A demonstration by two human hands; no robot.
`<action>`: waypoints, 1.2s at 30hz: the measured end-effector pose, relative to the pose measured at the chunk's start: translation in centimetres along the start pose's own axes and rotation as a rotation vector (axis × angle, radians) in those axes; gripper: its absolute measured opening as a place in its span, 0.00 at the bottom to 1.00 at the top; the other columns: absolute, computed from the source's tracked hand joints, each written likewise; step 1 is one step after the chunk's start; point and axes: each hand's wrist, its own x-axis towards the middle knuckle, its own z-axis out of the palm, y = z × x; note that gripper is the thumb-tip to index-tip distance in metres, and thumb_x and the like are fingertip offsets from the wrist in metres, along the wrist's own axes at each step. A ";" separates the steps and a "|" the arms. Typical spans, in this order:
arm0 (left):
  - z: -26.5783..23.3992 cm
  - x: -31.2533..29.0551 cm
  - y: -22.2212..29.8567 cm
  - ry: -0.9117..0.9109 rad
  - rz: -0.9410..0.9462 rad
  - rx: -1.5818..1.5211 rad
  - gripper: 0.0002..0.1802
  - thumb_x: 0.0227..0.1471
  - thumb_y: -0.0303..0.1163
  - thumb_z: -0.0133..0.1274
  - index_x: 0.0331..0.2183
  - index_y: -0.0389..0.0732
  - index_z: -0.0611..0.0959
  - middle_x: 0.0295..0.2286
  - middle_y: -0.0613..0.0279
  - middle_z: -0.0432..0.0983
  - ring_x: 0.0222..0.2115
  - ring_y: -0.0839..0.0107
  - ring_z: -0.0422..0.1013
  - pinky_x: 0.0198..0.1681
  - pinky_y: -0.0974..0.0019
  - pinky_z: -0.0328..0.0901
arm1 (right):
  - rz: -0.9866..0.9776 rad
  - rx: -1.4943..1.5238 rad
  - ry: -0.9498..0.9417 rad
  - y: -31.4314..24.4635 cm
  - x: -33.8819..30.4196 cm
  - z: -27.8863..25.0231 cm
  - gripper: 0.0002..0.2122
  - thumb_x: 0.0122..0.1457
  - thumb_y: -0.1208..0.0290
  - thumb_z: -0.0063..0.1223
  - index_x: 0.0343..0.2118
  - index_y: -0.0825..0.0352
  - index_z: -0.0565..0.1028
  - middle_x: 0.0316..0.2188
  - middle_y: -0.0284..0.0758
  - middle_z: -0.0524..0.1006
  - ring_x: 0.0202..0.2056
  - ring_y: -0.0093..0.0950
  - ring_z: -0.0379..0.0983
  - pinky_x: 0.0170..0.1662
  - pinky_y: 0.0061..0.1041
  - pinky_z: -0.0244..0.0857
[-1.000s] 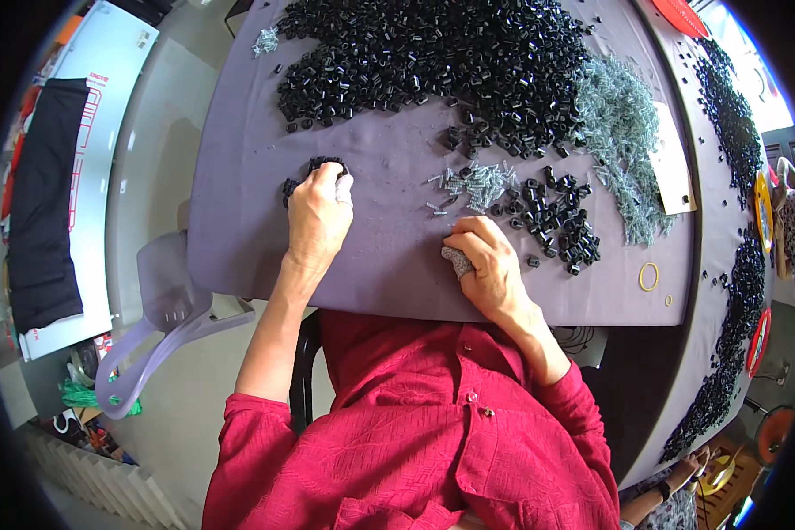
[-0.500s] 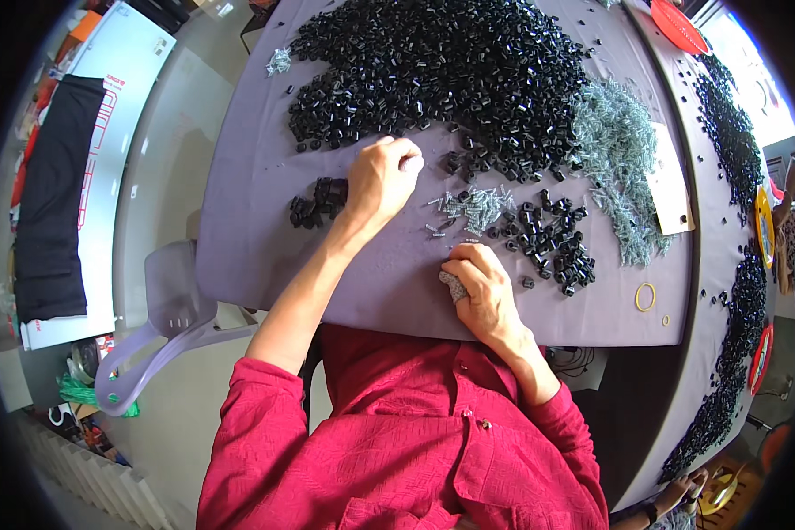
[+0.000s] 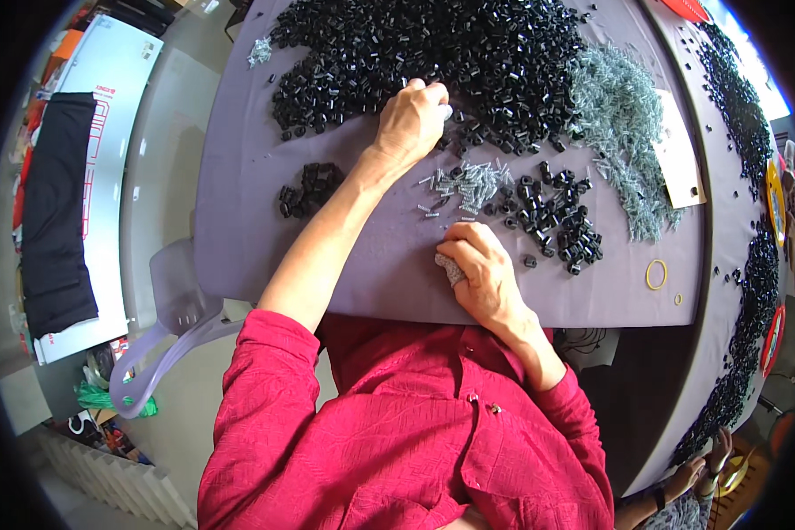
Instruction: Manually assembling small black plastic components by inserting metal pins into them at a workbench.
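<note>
My left hand (image 3: 412, 124) is at the front edge of a big heap of small black plastic pieces (image 3: 362, 62), its fingers pinched together. Something whitish shows by its fingertips; what is in the pinch is hidden. Closer to the table's front edge, my right hand (image 3: 484, 269) is closed, with a grey speckled cloth-like piece (image 3: 450, 268) at its thumb side; I cannot tell whether it is held or worn. Just beyond the right hand lies a little pile of small metal springs (image 3: 470, 184). Loose black pieces (image 3: 552, 216) are scattered to its right, and a small black cluster (image 3: 309, 189) lies left.
A large heap of springs (image 3: 623, 132) lies at the right beside a white card (image 3: 680, 155). A yellow rubber band (image 3: 656, 274) is near the right corner. Another table (image 3: 680, 424) bears more black pieces, with a co-worker's hands (image 3: 687, 477) beside it. A lilac chair (image 3: 172, 291) stands left.
My left hand has moved right and farther away, to the edge of the black heap. My right hand stays closed in nearly the same place. The view has shifted slightly.
</note>
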 end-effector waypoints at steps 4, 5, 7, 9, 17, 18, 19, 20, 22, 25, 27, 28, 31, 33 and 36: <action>-0.3 -1.4 -0.8 0.101 -0.011 -0.151 0.04 0.47 0.26 0.53 0.29 0.38 0.78 0.20 0.60 0.73 0.21 0.66 0.70 0.26 0.64 0.65 | 0.082 -0.010 0.029 -0.5 0.7 -0.4 0.14 0.34 0.87 0.49 0.29 0.68 0.73 0.32 0.40 0.71 0.35 0.40 0.70 0.39 0.33 0.66; -1.0 -1.8 -0.9 0.114 -0.135 -0.357 0.02 0.48 0.25 0.53 0.29 0.38 0.79 0.19 0.64 0.72 0.18 0.72 0.68 0.23 0.67 0.64 | 0.100 -0.059 0.014 -0.5 0.8 -0.6 0.14 0.35 0.87 0.49 0.29 0.68 0.74 0.31 0.40 0.72 0.35 0.40 0.70 0.38 0.33 0.66; -3.5 -3.2 0.4 0.034 -0.402 -0.600 0.01 0.49 0.24 0.53 0.27 0.38 0.79 0.20 0.68 0.72 0.14 0.85 0.64 0.16 0.79 0.59 | 0.098 -0.087 0.027 -0.4 1.5 -0.7 0.14 0.36 0.85 0.49 0.29 0.67 0.74 0.29 0.39 0.71 0.34 0.40 0.70 0.36 0.33 0.66; -5.4 -5.1 1.6 0.044 -0.544 -0.825 0.05 0.50 0.23 0.51 0.32 0.35 0.79 0.21 0.64 0.73 0.15 0.83 0.65 0.16 0.79 0.60 | 0.110 -0.231 0.007 -0.7 2.6 -0.5 0.13 0.38 0.85 0.49 0.31 0.68 0.75 0.29 0.38 0.73 0.32 0.39 0.71 0.36 0.31 0.67; -6.9 -12.8 2.5 -0.016 -0.783 -1.261 0.11 0.55 0.24 0.44 0.40 0.33 0.76 0.25 0.58 0.74 0.18 0.73 0.73 0.18 0.73 0.68 | -0.012 -0.601 -0.078 -0.7 6.2 1.8 0.02 0.41 0.76 0.52 0.19 0.65 0.72 0.24 0.37 0.69 0.29 0.34 0.70 0.32 0.31 0.66; -6.8 -13.2 2.5 -0.023 -0.799 -1.260 0.10 0.55 0.25 0.44 0.39 0.34 0.76 0.25 0.57 0.74 0.18 0.73 0.73 0.17 0.72 0.68 | -0.022 -0.629 -0.134 -1.1 6.5 1.7 0.02 0.41 0.75 0.52 0.18 0.66 0.72 0.24 0.37 0.69 0.29 0.33 0.70 0.32 0.31 0.66; -6.6 -13.5 2.5 -0.032 -0.815 -1.260 0.09 0.56 0.26 0.44 0.39 0.34 0.75 0.25 0.57 0.74 0.18 0.72 0.73 0.17 0.72 0.68 | -0.030 -0.631 -0.138 -1.3 6.6 1.8 0.02 0.41 0.75 0.52 0.18 0.66 0.72 0.24 0.37 0.69 0.29 0.33 0.70 0.32 0.31 0.66; -6.8 -13.7 2.9 -0.035 -0.836 -1.241 0.08 0.56 0.26 0.44 0.38 0.35 0.74 0.25 0.56 0.74 0.19 0.71 0.73 0.18 0.72 0.69 | -0.025 -0.667 -0.162 -1.5 6.7 1.9 0.02 0.41 0.75 0.52 0.18 0.66 0.72 0.25 0.37 0.70 0.30 0.33 0.71 0.32 0.31 0.66; -6.6 -14.0 2.9 -0.019 -0.831 -1.271 0.07 0.56 0.26 0.44 0.38 0.35 0.73 0.25 0.55 0.74 0.19 0.71 0.74 0.19 0.72 0.69 | -0.016 -0.709 -0.225 -2.2 7.0 2.1 0.03 0.42 0.74 0.51 0.20 0.67 0.73 0.26 0.39 0.71 0.31 0.33 0.72 0.33 0.31 0.67; -6.3 -14.5 3.0 0.002 -0.828 -1.295 0.06 0.56 0.25 0.44 0.37 0.36 0.72 0.26 0.55 0.74 0.20 0.70 0.74 0.20 0.72 0.69 | 0.002 -0.689 -0.230 -1.9 7.1 2.4 0.06 0.41 0.74 0.53 0.23 0.68 0.73 0.27 0.39 0.71 0.32 0.34 0.72 0.34 0.31 0.67; -6.2 -14.6 3.3 -0.014 -0.799 -1.287 0.06 0.56 0.25 0.43 0.36 0.37 0.72 0.26 0.57 0.74 0.22 0.71 0.74 0.20 0.72 0.69 | 0.002 -0.646 -0.253 -1.5 7.0 1.8 0.09 0.39 0.75 0.54 0.27 0.69 0.72 0.27 0.40 0.70 0.32 0.36 0.72 0.35 0.33 0.67; -6.3 -14.6 3.7 0.017 -0.796 -1.294 0.05 0.56 0.26 0.45 0.35 0.37 0.73 0.26 0.60 0.74 0.22 0.73 0.73 0.20 0.73 0.68 | 0.024 -0.564 -0.242 -1.5 7.0 1.4 0.10 0.38 0.76 0.54 0.27 0.70 0.71 0.27 0.41 0.70 0.31 0.37 0.72 0.35 0.34 0.67; -5.7 -15.0 3.3 0.013 -0.734 -1.383 0.04 0.54 0.24 0.46 0.34 0.37 0.74 0.23 0.59 0.74 0.18 0.75 0.71 0.19 0.74 0.67 | 0.107 -0.425 -0.191 -1.7 6.8 0.4 0.11 0.38 0.79 0.50 0.29 0.71 0.70 0.27 0.43 0.71 0.31 0.41 0.71 0.35 0.36 0.67; -5.6 -14.7 3.8 0.017 -0.728 -1.470 0.06 0.54 0.23 0.46 0.35 0.36 0.75 0.22 0.60 0.74 0.18 0.75 0.71 0.19 0.75 0.66 | 0.143 -0.235 -0.014 -1.2 6.4 -0.1 0.10 0.39 0.82 0.47 0.29 0.71 0.69 0.27 0.44 0.72 0.31 0.43 0.71 0.34 0.38 0.66; -5.1 -14.4 4.6 0.030 -0.721 -1.603 0.09 0.54 0.22 0.46 0.39 0.34 0.76 0.22 0.60 0.74 0.19 0.75 0.70 0.20 0.75 0.66 | 0.319 0.033 0.070 -1.6 5.1 -0.2 0.12 0.43 0.87 0.46 0.34 0.71 0.71 0.27 0.42 0.74 0.30 0.33 0.73 0.33 0.28 0.66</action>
